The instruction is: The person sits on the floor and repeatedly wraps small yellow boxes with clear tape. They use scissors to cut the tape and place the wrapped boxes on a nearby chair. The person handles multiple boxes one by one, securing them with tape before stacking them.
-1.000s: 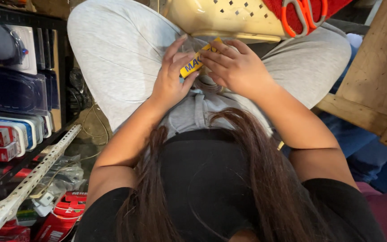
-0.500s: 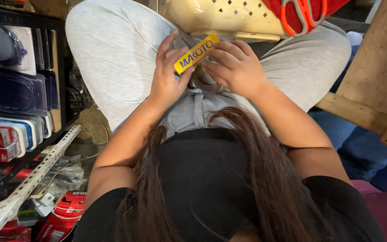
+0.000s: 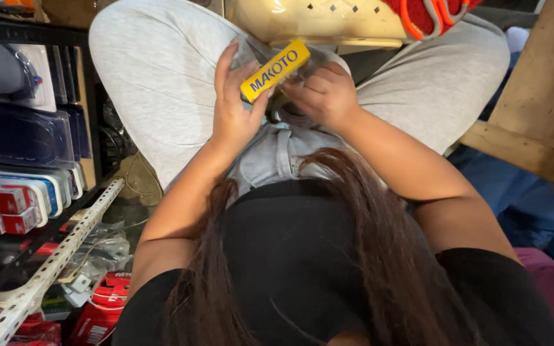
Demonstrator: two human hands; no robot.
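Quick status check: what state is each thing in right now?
Yellow box: closed, tilted, held over the lap.
Left hand: gripping the box's lower end.
Right hand: fingers curled beside the box.
Cream perforated basket: resting across the knees.
Scissors: lying on red cloth.

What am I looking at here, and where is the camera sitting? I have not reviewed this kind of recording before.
There is no machine: a seated person wears a camera on the head, looking down over long hair at their lap. The left hand grips a small yellow box with blue lettering. The right hand works beside it in crinkled clear wrap, apparently touching the box. Beyond the knees sits a cream perforated basket. A shelf of packaged goods stands to the left.
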